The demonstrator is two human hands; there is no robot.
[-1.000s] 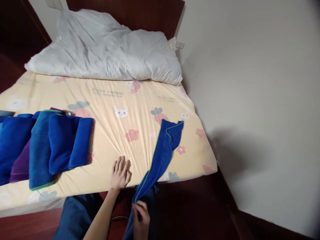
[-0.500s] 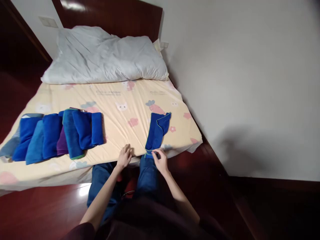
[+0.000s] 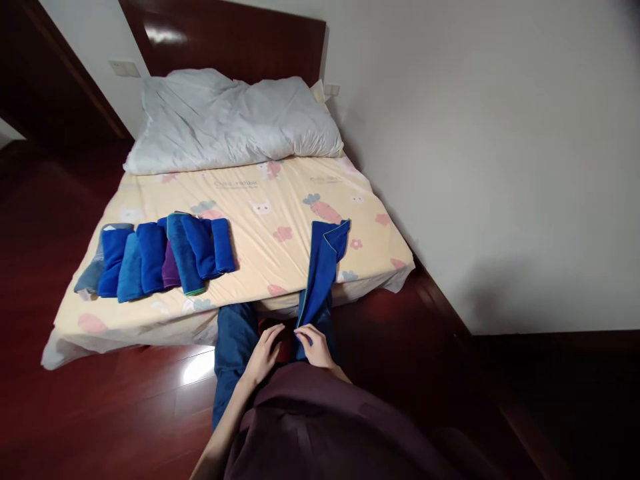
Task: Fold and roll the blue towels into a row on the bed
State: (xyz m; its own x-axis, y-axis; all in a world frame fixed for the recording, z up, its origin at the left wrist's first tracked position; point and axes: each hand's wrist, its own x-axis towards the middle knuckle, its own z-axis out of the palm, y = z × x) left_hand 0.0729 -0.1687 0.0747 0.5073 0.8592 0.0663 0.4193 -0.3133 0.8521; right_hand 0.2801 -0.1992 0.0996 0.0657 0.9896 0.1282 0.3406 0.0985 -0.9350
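A blue towel (image 3: pixel 323 263) with green edging lies partly on the bed, one far corner folded over. Its near end hangs past the mattress edge toward me, over my leg. Thumb and fingers of my right hand (image 3: pixel 315 347) pinch that near end. Just to the left, my left hand (image 3: pixel 265 353) hovers with its fingers loosely spread and nothing in them, apart from the towel. On the left of the bed, several folded or rolled towels lie side by side, among them a blue one (image 3: pixel 151 257), a purple one (image 3: pixel 171 268) and a greyish one (image 3: pixel 93 277).
The bed (image 3: pixel 260 257) has a yellow sheet with rabbit and carrot prints. A crumpled white quilt (image 3: pixel 235 123) lies against the dark wooden headboard (image 3: pixel 240 40). A pale wall (image 3: pixel 475 167) rises on the right, and dark red flooring (image 3: pixel 130 393) surrounds the bed.
My right hand has drawn the towel's near end toward my body, stretching it over the bed edge. My left hand has left the mattress and come near the right. The view has shifted.
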